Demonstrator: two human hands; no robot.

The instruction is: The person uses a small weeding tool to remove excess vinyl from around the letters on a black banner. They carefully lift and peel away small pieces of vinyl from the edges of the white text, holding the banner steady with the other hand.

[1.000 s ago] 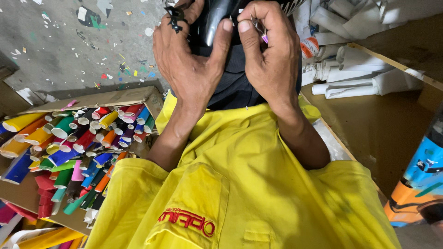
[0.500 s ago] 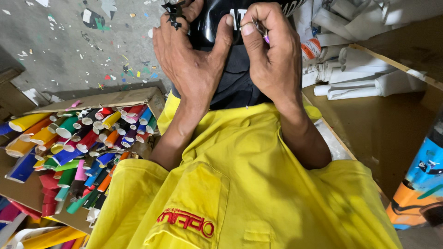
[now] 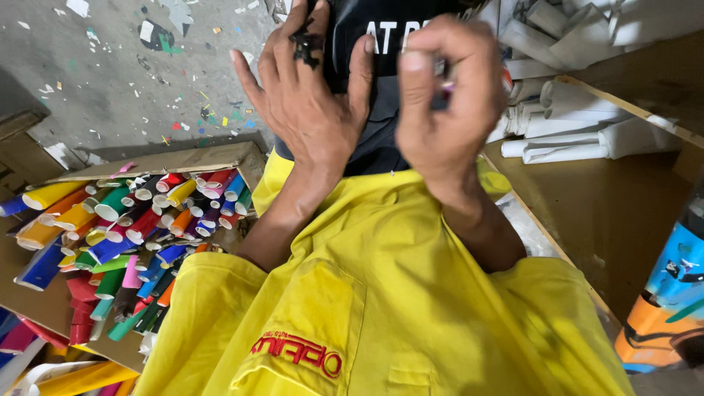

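My left hand (image 3: 304, 110) shows its back, fingers spread, with the thumb pressed on a black garment (image 3: 374, 125) that has white lettering. A small black scrap (image 3: 304, 45) sticks to the left fingers. My right hand (image 3: 447, 110) is curled on the garment's right edge, its thumb and fingers pinched together around a small purple bit (image 3: 446, 86). I cannot tell what that bit is. The black garment hangs between both hands at the top of the view. Below my forearms lies a yellow shirt (image 3: 411, 308) with a red stitched logo (image 3: 297, 356).
A cardboard box (image 3: 169, 161) at left holds several rolls of coloured vinyl (image 3: 132, 227). White paper rolls (image 3: 565, 125) lie on a brown board (image 3: 623, 213) at right. A blue and orange printed item (image 3: 671, 293) stands at the right edge. Small scraps litter the grey floor (image 3: 110, 81).
Both hands with the black garment now sit larger and lower in view. My left fingers have spread apart and the garment's white lettering shows between the hands.
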